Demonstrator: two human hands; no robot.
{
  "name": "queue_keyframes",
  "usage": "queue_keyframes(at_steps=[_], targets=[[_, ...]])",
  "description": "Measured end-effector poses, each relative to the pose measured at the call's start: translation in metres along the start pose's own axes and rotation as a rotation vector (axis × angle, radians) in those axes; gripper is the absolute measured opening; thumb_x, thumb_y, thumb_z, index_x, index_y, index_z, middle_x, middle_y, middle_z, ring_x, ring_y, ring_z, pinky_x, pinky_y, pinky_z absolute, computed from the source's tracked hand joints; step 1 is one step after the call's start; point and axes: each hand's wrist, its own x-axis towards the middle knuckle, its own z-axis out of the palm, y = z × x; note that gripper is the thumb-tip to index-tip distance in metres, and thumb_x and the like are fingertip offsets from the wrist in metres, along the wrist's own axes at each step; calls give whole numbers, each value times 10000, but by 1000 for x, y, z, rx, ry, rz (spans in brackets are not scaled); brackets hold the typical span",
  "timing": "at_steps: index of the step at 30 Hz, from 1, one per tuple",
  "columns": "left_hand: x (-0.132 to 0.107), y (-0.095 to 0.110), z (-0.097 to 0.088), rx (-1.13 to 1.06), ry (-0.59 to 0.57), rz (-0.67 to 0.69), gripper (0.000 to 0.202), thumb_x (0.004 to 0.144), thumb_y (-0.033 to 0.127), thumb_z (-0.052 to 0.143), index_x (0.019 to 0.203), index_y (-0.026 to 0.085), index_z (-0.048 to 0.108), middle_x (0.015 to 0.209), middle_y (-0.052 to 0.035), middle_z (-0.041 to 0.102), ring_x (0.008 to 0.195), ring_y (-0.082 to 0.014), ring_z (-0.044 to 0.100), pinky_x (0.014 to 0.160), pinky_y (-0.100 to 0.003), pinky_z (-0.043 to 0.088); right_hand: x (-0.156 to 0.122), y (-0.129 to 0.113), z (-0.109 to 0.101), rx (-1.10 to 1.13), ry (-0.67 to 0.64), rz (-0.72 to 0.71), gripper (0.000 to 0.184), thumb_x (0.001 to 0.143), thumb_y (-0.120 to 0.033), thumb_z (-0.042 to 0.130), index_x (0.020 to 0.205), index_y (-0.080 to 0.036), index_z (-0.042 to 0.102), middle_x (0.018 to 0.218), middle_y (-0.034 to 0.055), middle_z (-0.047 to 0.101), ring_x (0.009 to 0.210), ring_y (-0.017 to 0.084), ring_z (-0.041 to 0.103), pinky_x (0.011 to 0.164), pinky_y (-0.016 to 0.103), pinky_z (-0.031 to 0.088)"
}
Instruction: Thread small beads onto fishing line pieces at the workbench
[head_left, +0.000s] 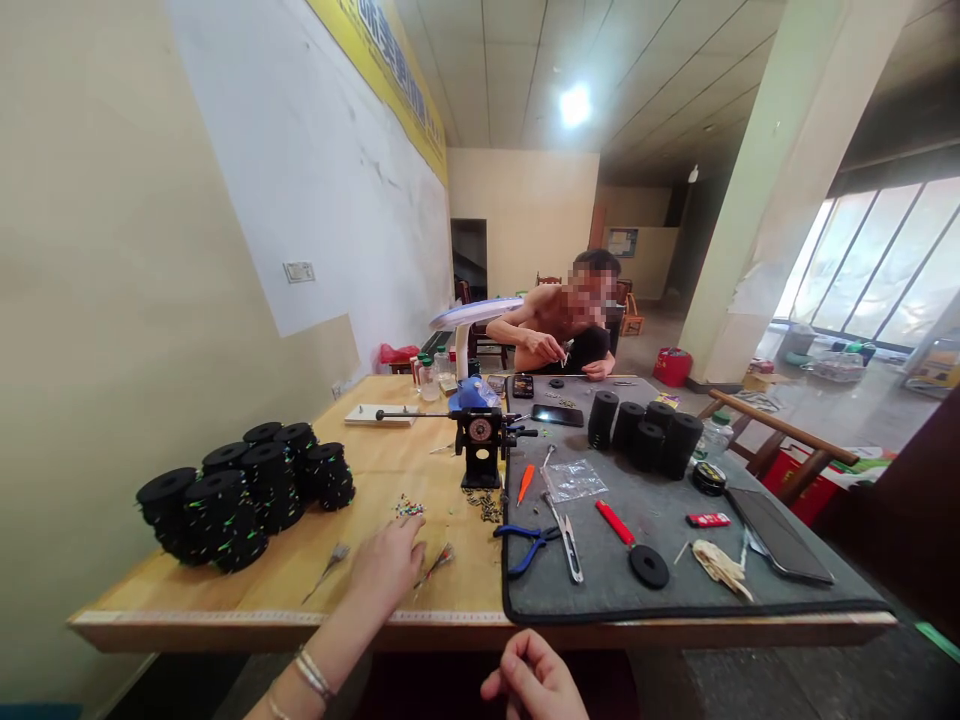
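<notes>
My left hand (390, 568) reaches onto the wooden table (300, 590), fingers stretched forward and resting flat on the wood, with bracelets on the wrist. Just beyond its fingertips lies a small heap of coloured beads (409, 505). A thin coloured piece (435, 566) lies to its right and metal tweezers (327, 570) to its left. My right hand (536, 682) hangs below the table's front edge, fingers curled in, with nothing visible in them.
Stacks of black foam spools (240, 498) stand at the left. A small hand-crank winder (480, 447) sits mid-table. A grey mat (675, 595) holds blue pliers (525, 545), snips (570, 540), more spools (646, 430) and a phone (780, 535). Another person (559, 335) works at the far end.
</notes>
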Motion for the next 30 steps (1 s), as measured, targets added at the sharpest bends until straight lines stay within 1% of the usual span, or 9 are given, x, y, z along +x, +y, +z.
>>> queue_keyframes(at_steps=[2, 4, 6, 8, 11, 13, 17, 22, 30], targets=[[10, 16, 6, -42, -11, 39, 239, 856, 196, 493, 1032, 162, 650, 1078, -121, 695, 1036, -256, 606, 864, -342, 426, -1, 1, -1, 13, -5, -18, 614, 540, -707, 713, 670, -199, 394, 702, 42, 718, 267, -3, 344, 311, 155, 148], [23, 32, 16, -86, -57, 64, 178, 859, 226, 513, 939, 188, 667, 942, -66, 731, 888, -197, 655, 770, -278, 453, -2, 0, -2, 14, -2, -39, 607, 547, -696, 718, 670, -190, 407, 795, 56, 717, 282, -4, 381, 316, 157, 162], [37, 45, 28, -108, -90, 61, 174, 877, 220, 500, 915, 187, 666, 904, -48, 734, 839, -168, 662, 744, -255, 458, -3, 0, -3, 12, 8, -54, 601, 550, -694, 718, 670, -188, 417, 810, 48, 703, 289, -2, 392, 319, 161, 167], [50, 53, 40, -101, -121, 26, 180, 893, 214, 490, 909, 165, 662, 894, -62, 727, 824, -175, 663, 733, -277, 472, -4, -2, -4, 10, 6, -55, 591, 555, -695, 713, 667, -194, 420, 665, 0, 662, 283, 5, 357, 322, 166, 157], [66, 57, 53, -56, -183, -36, 184, 902, 271, 523, 916, 136, 648, 895, -60, 699, 817, -187, 654, 744, -346, 507, -6, -3, -5, 30, 1, -37, 586, 535, -703, 714, 648, -211, 416, 388, -108, 428, 286, 19, 257, 335, 169, 126], [73, 58, 58, -22, -224, -61, 211, 897, 315, 549, 972, 136, 631, 954, -53, 675, 848, -185, 646, 769, -381, 523, -6, -4, -4, 58, 19, -26, 602, 496, -707, 728, 628, -215, 409, 356, -139, 311, 302, 19, 210, 343, 171, 108], [82, 61, 59, 25, -292, -74, 250, 894, 312, 561, 1080, 150, 598, 1073, -69, 640, 912, -198, 634, 792, -401, 533, -8, -5, 1, 132, 45, -23, 613, 458, -681, 763, 597, -213, 393, 380, -148, 261, 320, 10, 166, 351, 180, 78], [86, 65, 54, 24, -355, -37, 270, 893, 303, 563, 1116, 154, 582, 1109, -74, 627, 930, -205, 630, 795, -408, 535, -10, -4, 2, 180, 55, -31, 600, 459, -648, 783, 591, -209, 396, 396, -144, 278, 329, 9, 168, 360, 183, 86], [84, 66, 52, -105, -325, 22, 280, 889, 305, 567, 1125, 156, 578, 1140, -80, 613, 967, -217, 616, 822, -426, 521, -9, 3, -1, 158, 94, -27, 584, 469, -643, 776, 605, -207, 413, 390, -134, 313, 334, 19, 195, 360, 178, 79]])
